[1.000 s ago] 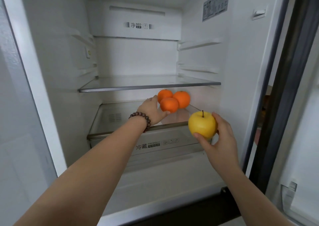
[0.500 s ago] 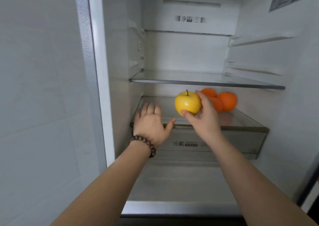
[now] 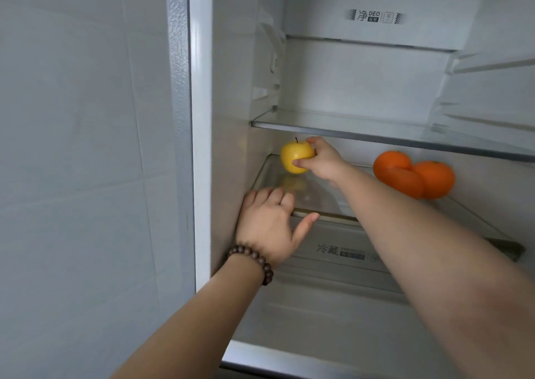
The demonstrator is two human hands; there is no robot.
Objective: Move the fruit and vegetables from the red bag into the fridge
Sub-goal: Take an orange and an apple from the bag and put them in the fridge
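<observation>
1. Head view: my right hand (image 3: 322, 158) grasps the yellow apple (image 3: 296, 156), holding it just above the glass shelf (image 3: 324, 196) at the fridge's (image 3: 231, 147) back left
2. My left hand (image 3: 269, 222), fingers loose, rests on the shelf's front edge
3. Three oranges (image 3: 414, 174) sit together at the shelf's right

Single view only: head-worn wide-angle camera, above and behind both hands, facing forward and slightly down into the open fridge (image 3: 362, 74). Close range; both forearms enter from the bottom edge. Left hand (image 3: 267, 225) sits low centre, right hand (image 3: 322, 158) beyond it and higher. Wall tiles (image 3: 81, 147) fill the frame left of the hands. Edges show wide-angle curvature.
</observation>
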